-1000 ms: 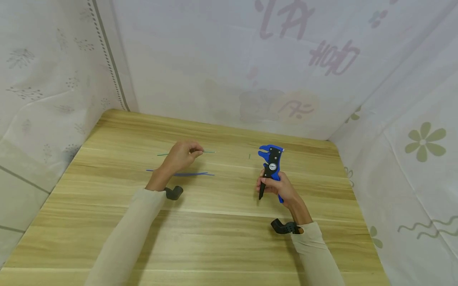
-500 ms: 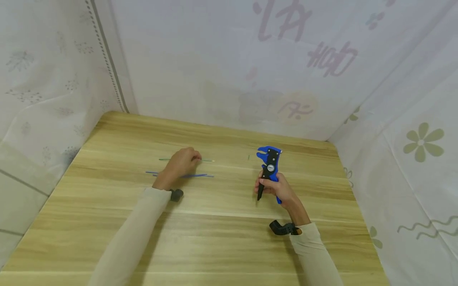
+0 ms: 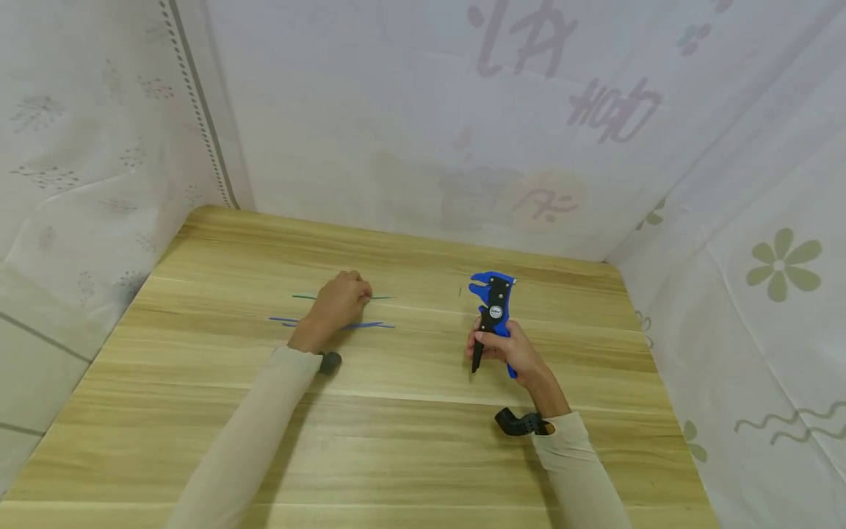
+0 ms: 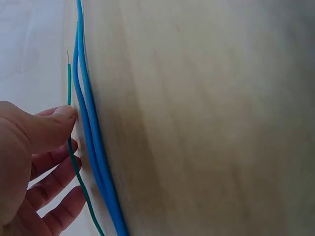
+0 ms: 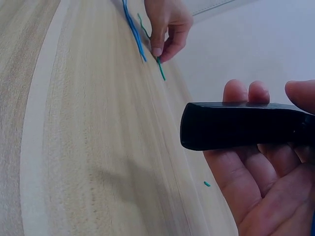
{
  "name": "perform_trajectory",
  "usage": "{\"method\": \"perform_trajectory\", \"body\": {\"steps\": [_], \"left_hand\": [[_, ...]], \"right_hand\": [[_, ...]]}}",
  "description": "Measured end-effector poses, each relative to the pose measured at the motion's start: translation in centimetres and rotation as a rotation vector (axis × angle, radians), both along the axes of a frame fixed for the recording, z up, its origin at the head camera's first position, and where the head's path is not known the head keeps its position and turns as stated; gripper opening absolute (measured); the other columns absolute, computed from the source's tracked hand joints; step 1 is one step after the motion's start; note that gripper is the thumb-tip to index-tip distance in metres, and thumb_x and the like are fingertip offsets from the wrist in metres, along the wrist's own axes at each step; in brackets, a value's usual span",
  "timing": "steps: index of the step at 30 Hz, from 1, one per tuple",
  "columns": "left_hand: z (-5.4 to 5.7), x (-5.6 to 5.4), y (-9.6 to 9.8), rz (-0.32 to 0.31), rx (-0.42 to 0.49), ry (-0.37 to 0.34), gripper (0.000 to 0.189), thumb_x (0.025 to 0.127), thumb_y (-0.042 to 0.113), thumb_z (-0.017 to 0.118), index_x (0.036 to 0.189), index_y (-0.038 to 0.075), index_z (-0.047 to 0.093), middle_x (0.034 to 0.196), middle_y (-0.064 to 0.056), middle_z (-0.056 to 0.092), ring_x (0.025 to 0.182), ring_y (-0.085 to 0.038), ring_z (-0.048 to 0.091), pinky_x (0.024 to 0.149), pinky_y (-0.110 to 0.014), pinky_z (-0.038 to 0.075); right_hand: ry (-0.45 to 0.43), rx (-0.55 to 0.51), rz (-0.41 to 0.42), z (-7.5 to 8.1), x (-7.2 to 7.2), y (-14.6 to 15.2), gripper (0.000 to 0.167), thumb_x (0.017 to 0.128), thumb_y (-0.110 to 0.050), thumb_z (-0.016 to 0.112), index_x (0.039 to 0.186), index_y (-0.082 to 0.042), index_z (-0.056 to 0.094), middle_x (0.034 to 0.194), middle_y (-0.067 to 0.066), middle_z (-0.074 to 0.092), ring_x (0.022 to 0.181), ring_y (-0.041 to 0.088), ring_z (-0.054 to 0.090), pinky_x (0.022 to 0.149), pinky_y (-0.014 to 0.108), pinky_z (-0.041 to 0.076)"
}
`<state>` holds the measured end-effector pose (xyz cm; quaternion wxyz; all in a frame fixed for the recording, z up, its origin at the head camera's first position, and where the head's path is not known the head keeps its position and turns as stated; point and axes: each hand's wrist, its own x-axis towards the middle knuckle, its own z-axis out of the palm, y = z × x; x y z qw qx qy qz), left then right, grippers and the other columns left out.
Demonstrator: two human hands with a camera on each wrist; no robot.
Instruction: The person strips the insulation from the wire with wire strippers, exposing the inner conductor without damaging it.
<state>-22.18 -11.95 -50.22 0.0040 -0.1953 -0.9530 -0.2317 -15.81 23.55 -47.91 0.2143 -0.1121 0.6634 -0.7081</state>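
Observation:
My left hand (image 3: 340, 303) is low over the table on the left, and its thumb and forefinger pinch a thin green wire (image 4: 69, 83). A short bare copper end pokes out of that wire's insulation. Beside it on the table, two blue wires (image 4: 100, 152) lie together, partly covered by my left wrist in the head view. My right hand (image 3: 509, 349) grips a blue-and-black wire stripper (image 3: 500, 292) by its handles, with its head pointing away from me. In the right wrist view the stripper's black handle (image 5: 231, 127) crosses the fingers.
A short green offcut (image 5: 207, 184) lies on the wooden table (image 3: 396, 455), left of the stripper's head. Patterned white sheets (image 3: 370, 110) hang behind and at both sides. Black wrist camera mounts (image 3: 518, 422) sit at both cuffs.
My left hand has come down toward me with the green wire, to table level, and has barely moved over the last half second. The right hand with the stripper has drifted slightly left.

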Motion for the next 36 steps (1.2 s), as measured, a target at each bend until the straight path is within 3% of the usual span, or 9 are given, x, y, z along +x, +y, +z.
{"method": "perform_trajectory", "body": {"steps": [8,14,16,21,23,30,36], "left_hand": [[0.5,0.1,-0.2,-0.014,0.029,-0.035,0.018,0.095,0.007,0.066,0.111,0.001,0.072,0.116,-0.016,0.067,0.108,-0.035,0.061,0.092,-0.047,0.053],[2.0,1.1,-0.5,-0.037,-0.020,-0.005,0.017,0.096,0.011,0.066,0.108,0.002,0.074,0.108,-0.013,0.070,0.101,-0.032,0.066,0.085,-0.043,0.057],[2.5,1.6,-0.7,-0.056,-0.047,-0.043,0.016,0.095,0.015,0.068,0.105,0.004,0.075,0.106,-0.011,0.071,0.098,-0.030,0.067,0.083,-0.043,0.057],[3.3,2.8,-1.3,-0.086,-0.089,-0.239,0.016,0.091,0.021,0.073,0.099,0.008,0.076,0.102,-0.005,0.072,0.093,-0.023,0.065,0.082,-0.042,0.055],[3.3,3.0,-1.3,-0.088,-0.096,-0.268,0.013,0.090,0.020,0.074,0.097,0.009,0.075,0.100,-0.003,0.071,0.090,-0.021,0.064,0.081,-0.040,0.054],[3.1,3.0,-1.4,-0.101,-0.113,-0.248,0.004,0.092,0.013,0.071,0.092,0.010,0.074,0.096,-0.001,0.071,0.082,-0.016,0.060,0.077,-0.036,0.053],[3.4,2.9,-1.5,-0.122,-0.126,-0.259,0.011,0.095,0.013,0.066,0.087,0.011,0.073,0.084,0.002,0.066,0.071,-0.014,0.050,0.068,-0.031,0.046]], "right_hand": [[-0.016,-0.007,0.009,0.0,0.0,0.0,0.021,0.099,-0.008,0.058,0.110,0.007,0.049,0.093,0.011,0.068,0.086,0.032,0.072,0.080,0.044,0.060],[-0.014,-0.019,0.046,-0.2,0.1,-0.1,0.023,0.099,-0.007,0.057,0.111,0.010,0.047,0.093,0.011,0.068,0.086,0.032,0.071,0.079,0.044,0.059],[-0.010,-0.023,0.050,-0.2,0.0,-0.1,0.024,0.099,-0.007,0.057,0.112,0.010,0.047,0.093,0.011,0.068,0.086,0.033,0.071,0.079,0.044,0.059],[-0.011,-0.034,0.057,-0.3,0.0,-0.1,0.021,0.099,-0.006,0.057,0.111,0.010,0.049,0.093,0.011,0.068,0.087,0.036,0.071,0.080,0.046,0.059],[-0.008,-0.030,0.062,-0.2,0.1,-0.1,0.023,0.099,-0.006,0.057,0.112,0.011,0.047,0.093,0.011,0.068,0.087,0.036,0.071,0.081,0.048,0.059],[-0.012,-0.007,0.076,-0.2,0.1,0.0,0.033,0.098,-0.007,0.059,0.114,0.017,0.042,0.092,0.011,0.068,0.087,0.034,0.072,0.081,0.047,0.059],[-0.023,-0.006,0.070,-0.1,0.3,-0.1,0.036,0.098,-0.007,0.059,0.115,0.019,0.042,0.092,0.011,0.068,0.086,0.032,0.072,0.080,0.046,0.059]]}}
